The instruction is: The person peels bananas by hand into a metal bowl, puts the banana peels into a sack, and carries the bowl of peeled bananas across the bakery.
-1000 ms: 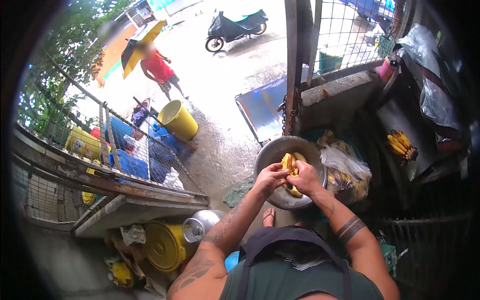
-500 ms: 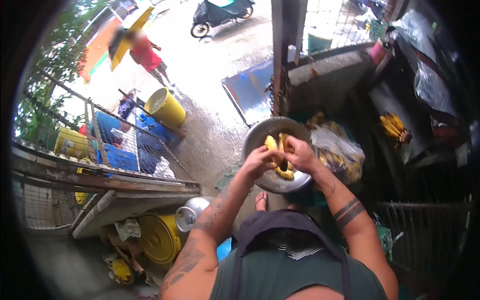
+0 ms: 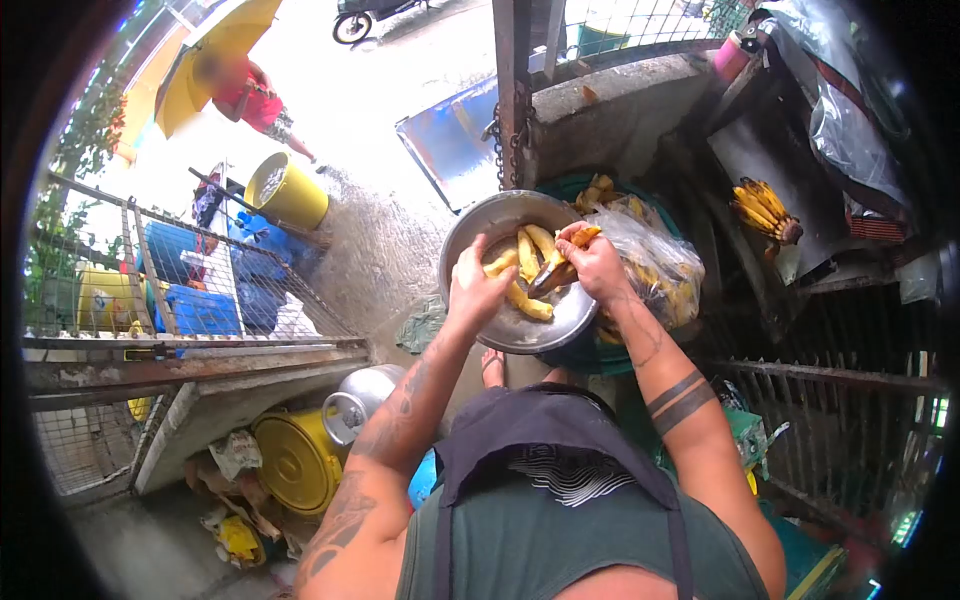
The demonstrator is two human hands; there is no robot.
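A round metal bowl (image 3: 470, 225) sits in front of me with several peeled bananas (image 3: 528, 256) inside. At its left side, my left hand (image 3: 477, 288) has a peeled banana (image 3: 501, 263) between thumb and fingers. My right hand (image 3: 597, 268), over the right rim, is closed round a banana peel (image 3: 552, 274), dark brown and yellow, which hangs down into the bowl. Part of the peel is hidden by the fingers. Just right of the bowl, a clear plastic bag (image 3: 655, 245) with yellow and brown peels lies in a green tub (image 3: 665, 212).
A bunch of bananas (image 3: 765, 212) lies on a dark surface to the right. A wire fence (image 3: 240, 285) and a yellow bucket (image 3: 285, 195) are at left. Below stand a metal pot (image 3: 365, 400) and a yellow lidded drum (image 3: 295, 460). A person with an umbrella (image 3: 215, 60) is outside.
My hands have moved apart: the left to the bowl's left side with the peeled banana, the right holding the peel at the right. The view has shifted, and the person outside appears further left.
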